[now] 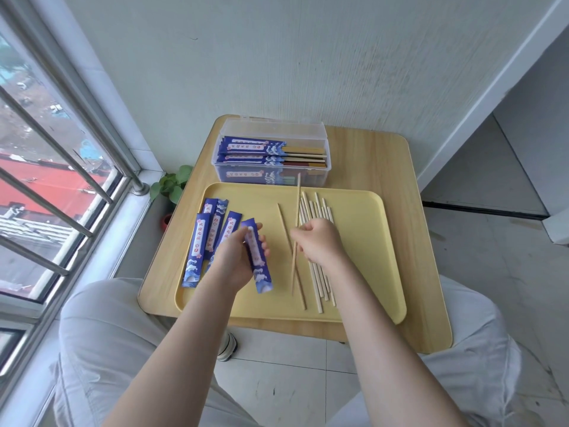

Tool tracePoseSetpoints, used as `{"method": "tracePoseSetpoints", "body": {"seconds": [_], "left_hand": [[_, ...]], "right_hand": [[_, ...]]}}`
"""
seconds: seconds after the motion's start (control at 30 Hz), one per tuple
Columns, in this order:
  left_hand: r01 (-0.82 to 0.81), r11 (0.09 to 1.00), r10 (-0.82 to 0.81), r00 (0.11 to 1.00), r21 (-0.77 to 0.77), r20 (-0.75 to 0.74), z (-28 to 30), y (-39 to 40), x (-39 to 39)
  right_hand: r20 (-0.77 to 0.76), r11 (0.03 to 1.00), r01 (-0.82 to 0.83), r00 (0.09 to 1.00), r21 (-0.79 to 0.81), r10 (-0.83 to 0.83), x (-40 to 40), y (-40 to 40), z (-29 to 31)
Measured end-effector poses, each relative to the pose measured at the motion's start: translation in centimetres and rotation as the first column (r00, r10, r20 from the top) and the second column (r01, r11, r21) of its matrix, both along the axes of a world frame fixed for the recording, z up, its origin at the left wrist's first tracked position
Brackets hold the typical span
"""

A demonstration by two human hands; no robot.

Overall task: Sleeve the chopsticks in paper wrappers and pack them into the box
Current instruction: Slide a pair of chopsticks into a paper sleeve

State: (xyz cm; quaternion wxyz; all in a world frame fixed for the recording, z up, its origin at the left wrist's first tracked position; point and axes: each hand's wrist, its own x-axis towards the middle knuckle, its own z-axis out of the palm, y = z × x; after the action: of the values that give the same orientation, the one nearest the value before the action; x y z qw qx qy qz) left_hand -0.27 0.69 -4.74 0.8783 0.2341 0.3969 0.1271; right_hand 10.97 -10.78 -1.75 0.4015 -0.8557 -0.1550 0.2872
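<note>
Spare wrappers (205, 241) lie just left of the left hand (235, 257), which pinches one blue paper wrapper (257, 257) near its top; paper looks light, limp, easily creased. Right hand (317, 240) grips one chopstick (296, 232) mid-shaft, tilted; loose chopsticks (320, 282) under it; stiff, light, probably slippery. Box (272, 155) beyond both hands, part-filled.

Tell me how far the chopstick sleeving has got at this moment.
Done: several sleeved pairs already lie in the clear box. In hand: the left hand holds one blue wrapper while the right hand grips a chopstick lifted from the pile. Left: a spread of bare chopsticks and a few empty wrappers still lie on the yellow tray.
</note>
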Motion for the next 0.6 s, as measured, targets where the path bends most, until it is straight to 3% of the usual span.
{"method": "tracePoseSetpoints", "body": {"seconds": [0.1,0.2,0.37,0.6], "left_hand": [[-0.181,0.953,0.192,0.981,-0.242,0.025,0.1,1.3,0.6],[-0.399,0.858,0.397,0.915,-0.322,-0.075,1.3,1.8,1.5],[-0.61,0.768,0.562,0.788,-0.197,-0.251,3.8,2.4,2.6],[-0.634,0.769,0.585,0.75,-0.082,-0.31,4.5,2.4,3.1]], "right_hand": [[-0.196,0.914,0.204,0.97,0.352,-0.141,0.2,-0.7,1.3],[-0.284,0.791,0.362,0.927,0.494,-0.247,0.2,-1.2,1.9],[-0.399,0.663,0.568,0.82,0.488,-0.41,0.5,-1.9,1.8],[-0.41,0.661,0.563,0.823,0.497,-0.393,-0.1,-1.4,1.4]]}}
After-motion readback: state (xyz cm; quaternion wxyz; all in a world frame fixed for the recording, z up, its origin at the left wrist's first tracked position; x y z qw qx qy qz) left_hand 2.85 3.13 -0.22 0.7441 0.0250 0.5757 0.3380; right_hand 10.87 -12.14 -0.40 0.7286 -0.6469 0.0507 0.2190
